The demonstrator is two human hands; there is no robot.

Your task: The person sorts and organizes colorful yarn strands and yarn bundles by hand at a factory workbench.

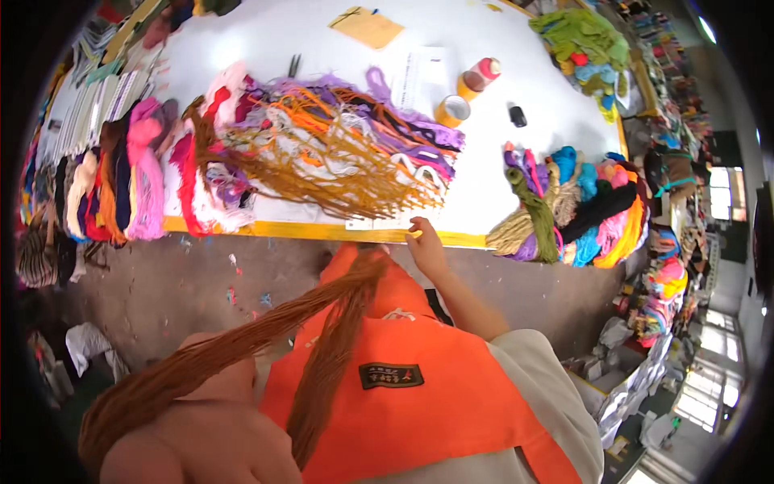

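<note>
My left hand is raised close at the lower left, closed around a hank of brown yarn. The hank runs out toward the table, folds over near its edge and hangs back down in front of my orange apron. By the front edge of the table is my right hand, its fingers bent with a gap between thumb and forefinger and nothing visible in them. Just beyond it, cut mustard-brown strands spread over a pile of purple, orange and white yarn.
Coloured hanks hang over the table's left front edge, and more hanks lie at the right. On the white table are scissors, a tape roll, a thread cone, a small black object and green yarn.
</note>
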